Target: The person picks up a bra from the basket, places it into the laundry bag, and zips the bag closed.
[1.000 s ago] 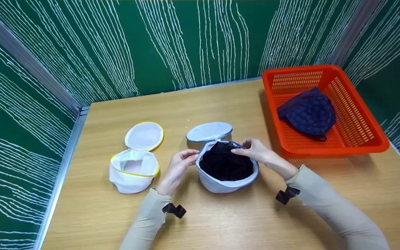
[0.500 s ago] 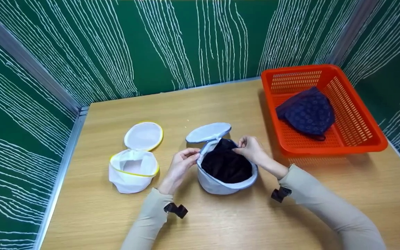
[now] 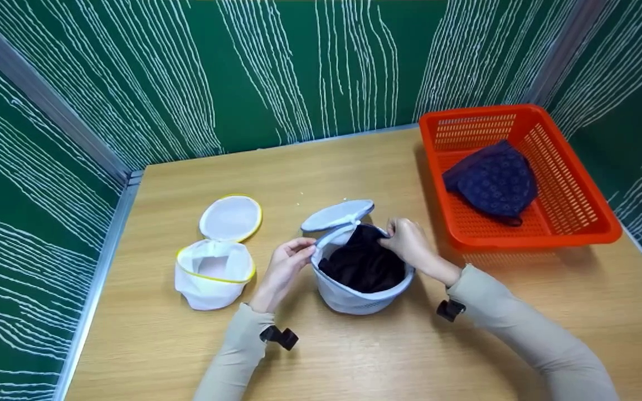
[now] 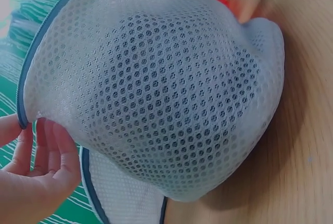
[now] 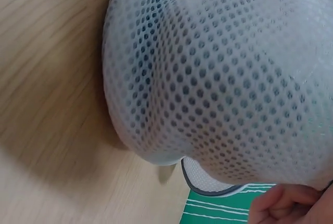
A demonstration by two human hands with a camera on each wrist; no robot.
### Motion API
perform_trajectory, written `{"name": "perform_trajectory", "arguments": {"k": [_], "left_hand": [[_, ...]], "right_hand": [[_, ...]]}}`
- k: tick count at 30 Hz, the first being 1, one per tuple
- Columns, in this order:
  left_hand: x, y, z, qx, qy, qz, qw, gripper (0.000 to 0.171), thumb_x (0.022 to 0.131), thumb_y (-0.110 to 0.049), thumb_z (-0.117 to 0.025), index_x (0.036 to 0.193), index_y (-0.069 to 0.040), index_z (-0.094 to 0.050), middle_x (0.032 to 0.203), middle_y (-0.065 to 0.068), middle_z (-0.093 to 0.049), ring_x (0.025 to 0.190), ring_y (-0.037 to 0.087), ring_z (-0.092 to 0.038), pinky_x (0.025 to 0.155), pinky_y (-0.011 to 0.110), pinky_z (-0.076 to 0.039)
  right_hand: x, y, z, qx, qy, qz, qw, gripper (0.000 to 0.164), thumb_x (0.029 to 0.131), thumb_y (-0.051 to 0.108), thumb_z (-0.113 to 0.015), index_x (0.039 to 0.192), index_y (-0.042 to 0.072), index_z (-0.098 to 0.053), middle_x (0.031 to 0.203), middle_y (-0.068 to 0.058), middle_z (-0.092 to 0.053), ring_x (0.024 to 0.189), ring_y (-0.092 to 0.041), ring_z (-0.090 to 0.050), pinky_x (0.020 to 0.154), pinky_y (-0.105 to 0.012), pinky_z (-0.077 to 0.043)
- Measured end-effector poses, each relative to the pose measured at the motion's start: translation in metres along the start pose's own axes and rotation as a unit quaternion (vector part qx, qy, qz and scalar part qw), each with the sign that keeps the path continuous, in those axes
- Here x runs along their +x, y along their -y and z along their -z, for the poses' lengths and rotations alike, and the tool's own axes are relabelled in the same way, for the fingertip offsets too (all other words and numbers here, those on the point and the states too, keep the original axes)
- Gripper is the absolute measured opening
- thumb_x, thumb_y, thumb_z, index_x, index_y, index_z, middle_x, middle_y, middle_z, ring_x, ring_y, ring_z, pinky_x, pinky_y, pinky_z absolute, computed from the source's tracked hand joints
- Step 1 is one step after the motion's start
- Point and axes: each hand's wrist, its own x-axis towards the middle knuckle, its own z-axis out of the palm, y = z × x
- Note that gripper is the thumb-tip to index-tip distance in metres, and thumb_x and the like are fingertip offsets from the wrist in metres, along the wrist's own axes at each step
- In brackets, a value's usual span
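Mesh bag [image 3: 349,301] stands flap-up on table [image 3: 142,345], dark cloth [image 3: 363,267] bunched inside it; left hand [image 3: 286,264] pinches its left rim, thumb and fingertips clamped on the edge. Right hand [image 3: 411,244] at its right rim, fingers curled, thumb inside, gripping the edge. Yellow-trimmed bag [image 3: 209,292] left of it, orange basket [image 3: 538,240] right and farther back.

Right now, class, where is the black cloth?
In the head view, the black cloth lies inside the blue-rimmed mesh bag, just right of centre, between the left hand and the right hand.
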Motion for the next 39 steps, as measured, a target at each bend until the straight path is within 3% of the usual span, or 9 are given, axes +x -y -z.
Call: {"name": "perform_trajectory", "arguments": {"k": [4,7,11,14,18,24,27,29,39], "left_hand": [[0.000,-0.002,-0.001,0.037,-0.002,0.002,0.9993,0.012,0.083,0.005,-0.050,0.088,-0.002,-0.058,0.077,0.000,-0.058,0.071,0.008,-0.054,0.068,0.021,-0.046],[0.003,-0.003,-0.001,0.071,0.001,-0.002,0.9975,0.010,0.083,0.004,-0.051,0.091,0.002,-0.057,0.078,0.000,-0.057,0.072,0.008,-0.053,0.069,0.021,-0.045],[0.007,-0.004,0.000,0.100,0.005,-0.004,0.9949,0.013,0.083,0.003,-0.052,0.095,0.008,-0.056,0.078,-0.001,-0.056,0.073,0.008,-0.052,0.069,0.023,-0.045],[0.009,-0.004,0.001,0.105,0.008,-0.003,0.9944,0.015,0.083,0.003,-0.053,0.096,0.010,-0.055,0.078,-0.001,-0.056,0.073,0.008,-0.052,0.068,0.022,-0.045],[0.010,-0.004,0.001,0.105,0.012,-0.006,0.9944,0.016,0.083,0.004,-0.052,0.097,0.012,-0.054,0.078,-0.001,-0.057,0.072,0.007,-0.052,0.066,0.020,-0.045],[0.011,-0.004,0.001,0.130,0.017,-0.009,0.9914,0.014,0.082,0.003,-0.054,0.095,0.009,-0.056,0.077,-0.003,-0.057,0.070,0.006,-0.052,0.065,0.020,-0.045],[0.011,-0.004,0.001,0.127,0.018,-0.005,0.9917,0.012,0.082,0.002,-0.054,0.093,0.005,-0.058,0.077,-0.003,-0.057,0.071,0.006,-0.052,0.065,0.020,-0.045],[0.011,-0.003,0.001,0.127,0.018,-0.003,0.9917,0.012,0.082,0.002,-0.055,0.093,0.006,-0.058,0.077,-0.003,-0.057,0.071,0.007,-0.052,0.066,0.020,-0.045],[0.009,-0.004,0.003,0.096,0.024,-0.009,0.9951,0.012,0.082,0.005,-0.053,0.093,0.005,-0.059,0.078,-0.001,-0.058,0.071,0.007,-0.053,0.066,0.019,-0.045]], "right_hand": [[0.005,-0.001,0.006,0.016,0.047,0.006,0.999,0.033,0.062,0.014,-0.075,0.058,0.009,-0.043,0.055,0.003,-0.041,0.053,-0.017,-0.042,0.051,-0.026,-0.031],[0.013,-0.001,0.012,0.036,0.111,-0.002,0.993,0.028,0.065,0.020,-0.075,0.071,0.003,-0.053,0.065,-0.004,-0.053,0.060,-0.017,-0.047,0.055,-0.025,-0.036],[0.025,-0.002,0.018,0.066,0.213,-0.022,0.975,0.048,0.071,0.027,-0.072,0.102,-0.006,-0.055,0.091,-0.017,-0.061,0.077,-0.021,-0.054,0.068,-0.028,-0.044],[0.035,-0.002,0.019,0.088,0.273,-0.053,0.957,0.057,0.074,0.031,-0.069,0.112,-0.008,-0.052,0.104,-0.022,-0.058,0.089,-0.023,-0.053,0.079,-0.033,-0.044],[0.044,-0.004,0.016,0.112,0.313,-0.102,0.938,0.055,0.075,0.033,-0.068,0.110,-0.007,-0.054,0.105,-0.016,-0.057,0.094,-0.021,-0.048,0.086,-0.033,-0.040],[0.052,-0.007,0.011,0.187,0.353,-0.115,0.910,0.029,0.073,0.026,-0.070,0.083,0.004,-0.054,0.073,0.002,-0.046,0.070,-0.012,-0.043,0.064,-0.022,-0.037],[0.053,-0.007,0.010,0.217,0.366,-0.123,0.897,0.024,0.074,0.023,-0.069,0.078,0.008,-0.052,0.068,0.004,-0.044,0.065,-0.010,-0.043,0.060,-0.020,-0.036],[0.054,-0.007,0.009,0.214,0.362,-0.122,0.899,0.022,0.074,0.023,-0.069,0.075,0.009,-0.052,0.065,0.005,-0.042,0.062,-0.009,-0.041,0.056,-0.020,-0.034],[0.048,-0.002,-0.001,0.156,0.243,-0.048,0.956,0.033,0.064,0.007,-0.075,0.059,0.011,-0.043,0.056,0.007,-0.032,0.055,-0.009,-0.031,0.052,-0.019,-0.026]]}}
